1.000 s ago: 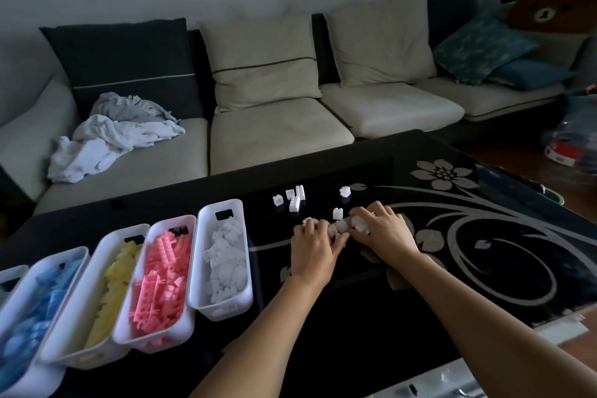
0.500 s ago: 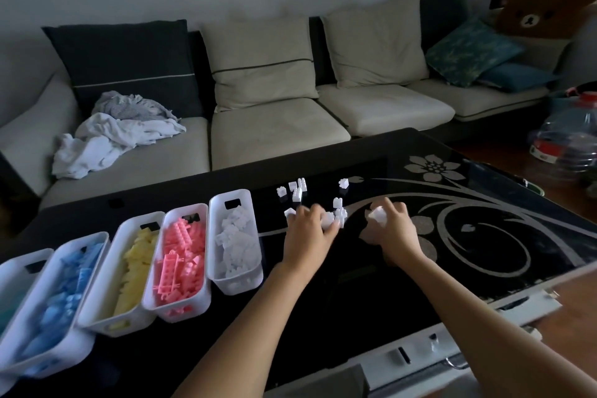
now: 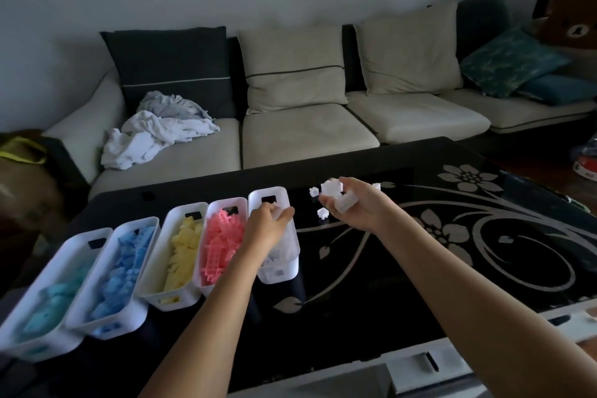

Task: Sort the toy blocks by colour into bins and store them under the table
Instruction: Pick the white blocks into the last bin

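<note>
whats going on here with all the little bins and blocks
A person is sorting toy blocks by colour on a black glass table. The left hand is over the white-block bin, the rightmost in a row that also holds pink, yellow and blue blocks. The right hand is raised above the table with a handful of white blocks. A few loose white blocks remain on the table near it.

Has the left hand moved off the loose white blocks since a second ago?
Yes. The left hand has gone left from the loose white blocks and is now over the white-block bin.
</note>
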### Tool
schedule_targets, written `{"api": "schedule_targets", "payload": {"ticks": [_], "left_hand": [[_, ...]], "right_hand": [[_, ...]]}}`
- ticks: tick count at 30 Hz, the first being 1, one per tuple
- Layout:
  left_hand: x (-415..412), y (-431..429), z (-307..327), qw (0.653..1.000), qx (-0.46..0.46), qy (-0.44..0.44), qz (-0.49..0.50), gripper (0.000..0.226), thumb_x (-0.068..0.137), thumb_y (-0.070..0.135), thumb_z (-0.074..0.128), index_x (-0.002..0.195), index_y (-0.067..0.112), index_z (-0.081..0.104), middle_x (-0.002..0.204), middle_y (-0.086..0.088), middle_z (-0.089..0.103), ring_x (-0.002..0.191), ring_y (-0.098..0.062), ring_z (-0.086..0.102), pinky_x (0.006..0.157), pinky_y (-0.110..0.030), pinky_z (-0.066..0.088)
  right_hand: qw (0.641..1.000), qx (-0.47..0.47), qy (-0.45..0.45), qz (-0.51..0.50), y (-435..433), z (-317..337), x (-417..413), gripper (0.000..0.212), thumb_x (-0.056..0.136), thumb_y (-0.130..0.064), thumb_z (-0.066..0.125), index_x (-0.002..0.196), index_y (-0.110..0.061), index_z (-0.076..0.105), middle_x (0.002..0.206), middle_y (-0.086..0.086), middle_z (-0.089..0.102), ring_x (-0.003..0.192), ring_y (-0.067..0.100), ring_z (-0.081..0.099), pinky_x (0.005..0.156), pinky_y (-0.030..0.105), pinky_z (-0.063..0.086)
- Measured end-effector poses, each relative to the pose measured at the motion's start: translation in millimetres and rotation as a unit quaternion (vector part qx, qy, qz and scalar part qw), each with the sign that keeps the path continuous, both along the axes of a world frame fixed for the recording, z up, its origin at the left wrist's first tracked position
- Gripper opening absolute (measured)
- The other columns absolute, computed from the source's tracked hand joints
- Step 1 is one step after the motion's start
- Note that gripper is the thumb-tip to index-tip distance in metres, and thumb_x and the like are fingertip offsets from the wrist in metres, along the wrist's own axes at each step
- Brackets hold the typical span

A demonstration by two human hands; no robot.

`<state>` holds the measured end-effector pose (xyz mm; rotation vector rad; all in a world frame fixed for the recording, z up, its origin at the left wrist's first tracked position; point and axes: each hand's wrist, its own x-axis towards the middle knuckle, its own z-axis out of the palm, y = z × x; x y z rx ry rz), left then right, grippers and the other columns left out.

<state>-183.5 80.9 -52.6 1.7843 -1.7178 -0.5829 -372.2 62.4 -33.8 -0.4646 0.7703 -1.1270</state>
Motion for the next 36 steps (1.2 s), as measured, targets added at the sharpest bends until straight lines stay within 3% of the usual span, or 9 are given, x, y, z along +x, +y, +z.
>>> {"api": "schedule_targets", "payload": {"ticks": [4, 6, 9, 13, 17, 20, 23, 29, 36], "left_hand": [[5.7, 8.3, 2.0, 0.990, -0.063, 0.118, 0.044, 0.031, 0.098, 0.029, 0.045, 0.095, 0.004, 0.062, 0.059, 0.000, 0.049, 0.049, -0.011, 0.044, 0.041, -0.013, 0.029], [13.1, 14.5, 6.4, 0.976, -0.109, 0.175, 0.072, 0.029, 0.100, 0.023, 0.041, 0.087, 0.004, 0.059, 0.054, -0.002, 0.040, 0.046, -0.012, 0.035, 0.034, -0.013, 0.025], [20.6, 27.5, 15.1, 0.968, -0.143, 0.188, 0.083, 0.029, 0.099, 0.015, 0.040, 0.085, 0.000, 0.061, 0.055, -0.011, 0.042, 0.045, -0.012, 0.032, 0.034, -0.014, 0.026], [19.7, 27.4, 17.5, 0.968, -0.157, 0.177, 0.083, 0.032, 0.099, 0.018, 0.042, 0.095, -0.005, 0.064, 0.086, -0.027, 0.063, 0.056, -0.014, 0.045, 0.043, -0.012, 0.035], [-2.6, 15.6, 15.3, 0.966, -0.196, 0.164, 0.043, 0.016, 0.095, 0.019, 0.049, 0.094, 0.010, 0.062, 0.103, -0.005, 0.062, 0.085, -0.008, 0.057, 0.066, -0.006, 0.041], [-36.8, 8.0, 10.4, 0.963, -0.236, 0.131, -0.015, 0.012, 0.090, 0.011, 0.055, 0.094, 0.015, 0.065, 0.102, 0.002, 0.060, 0.088, -0.002, 0.056, 0.078, -0.010, 0.044], [-74.7, -2.2, -4.0, 0.980, -0.161, 0.082, -0.086, 0.032, 0.088, 0.009, 0.058, 0.119, 0.014, 0.056, 0.122, -0.002, 0.049, 0.093, 0.002, 0.052, 0.084, -0.003, 0.038], [-122.1, -46.2, -57.4, 0.999, -0.018, 0.025, -0.023, 0.068, 0.087, 0.023, 0.064, 0.144, 0.018, 0.028, 0.155, -0.013, 0.016, 0.143, -0.032, 0.012, 0.117, -0.043, 0.019], [-127.5, -99.9, -77.8, 0.999, -0.015, -0.008, 0.045, 0.073, 0.093, 0.039, 0.053, 0.151, 0.022, 0.012, 0.159, -0.010, 0.000, 0.145, -0.035, -0.001, 0.118, -0.047, 0.011]], "right_hand": [[0.999, -0.019, 0.045, 0.015, -12.4, 13.0, 46.6, 0.035, 0.088, -0.023, 0.064, 0.116, -0.005, 0.055, 0.126, 0.017, 0.047, 0.107, 0.034, 0.054, 0.082, 0.045, 0.054], [0.975, -0.094, 0.193, 0.056, -14.1, 16.6, 64.4, 0.062, 0.070, -0.041, 0.078, 0.122, -0.016, 0.054, 0.135, 0.009, 0.047, 0.122, 0.027, 0.049, 0.097, 0.037, 0.049], [0.955, -0.101, 0.261, 0.102, -22.8, 16.7, 79.2, 0.058, 0.093, -0.030, 0.057, 0.143, -0.012, 0.035, 0.140, 0.012, 0.042, 0.127, 0.027, 0.046, 0.076, 0.017, 0.055], [0.930, -0.130, 0.311, 0.147, -28.6, 17.1, 78.8, 0.054, 0.096, -0.036, 0.048, 0.142, -0.010, 0.036, 0.143, 0.020, 0.040, 0.129, 0.039, 0.043, 0.101, 0.044, 0.045], [0.922, -0.186, 0.320, 0.118, -31.4, 10.5, 35.9, 0.040, 0.099, -0.009, 0.043, 0.138, -0.007, 0.043, 0.137, 0.012, 0.046, 0.126, 0.027, 0.047, 0.097, 0.026, 0.045], [0.818, -0.221, 0.531, 0.006, -35.4, -14.4, -10.3, 0.044, 0.091, -0.014, 0.058, 0.134, -0.013, 0.048, 0.134, 0.009, 0.051, 0.110, 0.018, 0.054, 0.084, 0.022, 0.043], [0.707, -0.198, 0.679, -0.021, -38.9, -51.6, -59.0, 0.064, 0.084, -0.029, 0.068, 0.140, -0.017, 0.040, 0.144, 0.006, 0.038, 0.127, 0.022, 0.042, 0.098, 0.030, 0.037], [0.720, -0.129, 0.680, -0.052, -53.9, -86.0, -115.9, 0.054, 0.097, -0.036, 0.045, 0.146, -0.019, 0.031, 0.155, 0.005, 0.022, 0.142, 0.023, 0.023, 0.110, 0.034, 0.024], [0.748, -0.166, 0.642, -0.018, -89.6, -92.0, -125.2, 0.061, 0.096, -0.044, 0.043, 0.149, -0.025, 0.021, 0.159, 0.000, 0.009, 0.145, 0.020, 0.015, 0.114, 0.036, 0.019]]}}
